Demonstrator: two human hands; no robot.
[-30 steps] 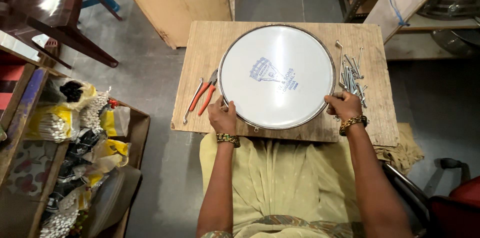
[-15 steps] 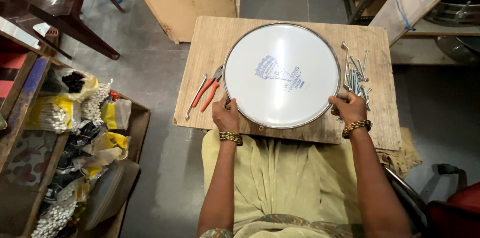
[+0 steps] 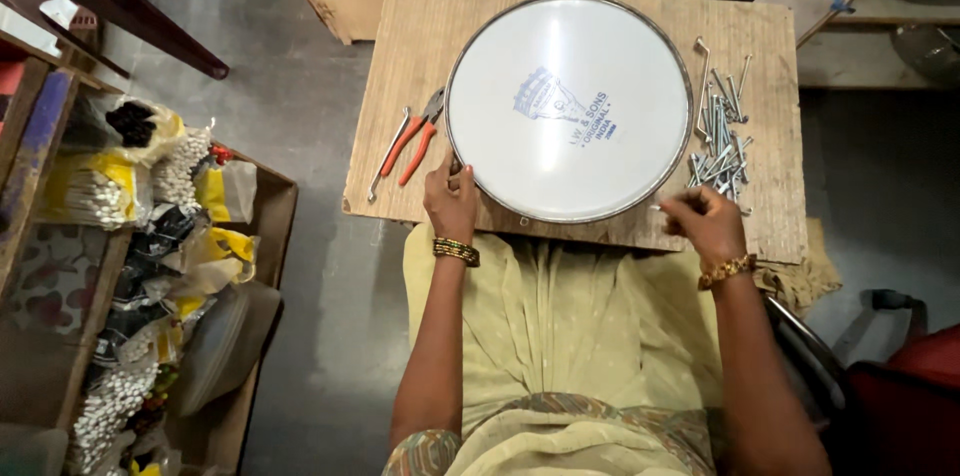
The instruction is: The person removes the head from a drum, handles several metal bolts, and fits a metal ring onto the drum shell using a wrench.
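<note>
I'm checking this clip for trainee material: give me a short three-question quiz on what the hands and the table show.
1. True or false: the left hand rests on the rim of the round drum head.
2. Which tool lies left of the drum head? A hammer, B red-handled pliers, C saw.
3. Fill in: the right hand is just below the pile of metal ____ on the wooden board.

Key: 1 true; 2 B; 3 rods (long bolts).

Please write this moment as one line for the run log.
left hand: on rim of drum head | right hand: at metal rods | pliers: idle on wooden board
</note>
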